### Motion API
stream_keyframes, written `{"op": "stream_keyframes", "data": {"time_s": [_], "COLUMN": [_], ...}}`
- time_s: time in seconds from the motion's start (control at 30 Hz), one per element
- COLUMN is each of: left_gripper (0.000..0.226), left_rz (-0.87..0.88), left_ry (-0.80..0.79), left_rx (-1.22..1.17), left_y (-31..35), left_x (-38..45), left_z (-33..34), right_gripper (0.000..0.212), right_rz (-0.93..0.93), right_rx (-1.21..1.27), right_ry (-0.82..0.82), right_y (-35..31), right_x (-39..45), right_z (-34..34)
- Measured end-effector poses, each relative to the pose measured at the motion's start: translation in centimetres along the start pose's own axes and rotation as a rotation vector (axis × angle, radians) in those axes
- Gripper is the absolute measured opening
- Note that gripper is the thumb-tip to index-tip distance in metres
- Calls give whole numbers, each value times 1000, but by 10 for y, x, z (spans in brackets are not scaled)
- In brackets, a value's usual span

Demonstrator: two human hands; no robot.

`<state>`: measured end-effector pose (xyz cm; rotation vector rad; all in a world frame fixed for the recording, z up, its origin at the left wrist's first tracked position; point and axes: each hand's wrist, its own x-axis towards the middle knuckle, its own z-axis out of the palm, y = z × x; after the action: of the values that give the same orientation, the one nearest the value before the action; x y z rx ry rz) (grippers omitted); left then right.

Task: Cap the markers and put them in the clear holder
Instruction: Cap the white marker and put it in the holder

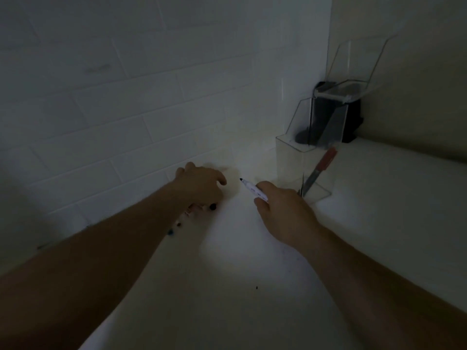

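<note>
Two bare forearms fill the near part of the view, reaching out across the pale counter point(227, 286), which runs back to a tiled wall point(126, 97) on the left and a plain wall on the right.

In the far right corner stands a tall clear tiered organiser point(353, 79) with something dark point(326, 117) inside it that is too dim to identify. Just in front of it sits the clear holder point(290, 160), a smaller open box. One capped marker with a reddish cap point(321, 168) already leans inside it, cap end up.

The right hand point(283, 210) has its fingers curled round a white marker point(254, 189), which is uncapped, its dark tip pointing up and left toward the other hand. This marker is held above the counter just left of the holder.

The left hand point(199, 184) is lowered to the counter near the wall, fingers bent downward; whether it has a cap in them I cannot tell. Under and behind its wrist lie several loose markers or caps point(199, 208), seen only as small dark and coloured ends.

By my reading the job is early: one marker stored, one in hand wanting its cap, and a few more on the counter.

There are faint marks on the white marker's barrel, but nothing legible; no brand can be read anywhere.
</note>
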<state>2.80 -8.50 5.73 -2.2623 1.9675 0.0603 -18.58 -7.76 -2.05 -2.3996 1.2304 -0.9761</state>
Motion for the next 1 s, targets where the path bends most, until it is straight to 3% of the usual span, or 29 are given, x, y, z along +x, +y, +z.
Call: {"op": "stream_keyframes", "data": {"time_s": [0.17,0.37,0.5,0.63,0.77,0.87,1.0], "left_gripper": [44,27,11,21,26,26,26], "left_rz": [54,237,183,174,144,147,197], "left_ry": [57,457,637,644,641,657,661], "left_rx": [-12,-398,-642,-764,-717,-719,-670], "left_y": [3,-7,-5,-11,-16,-16,-15], "left_x": [6,-40,-80,-85,-82,-81,-79], "left_z": [4,17,44,59,62,62,63], "right_gripper": [11,26,26,14,40,28,28], "right_rz": [-28,22,-23,-45,-21,-76,-148], "right_rx": [38,118,145,110,199,93,43], "right_ry": [21,26,59,104,9,-40,-46], "right_y": [0,-8,-14,-9,-12,-12,-15], "right_x": [-1,-1,-3,0,2,0,-1], "right_z": [-1,-8,-11,-9,-6,-4,-2]}}
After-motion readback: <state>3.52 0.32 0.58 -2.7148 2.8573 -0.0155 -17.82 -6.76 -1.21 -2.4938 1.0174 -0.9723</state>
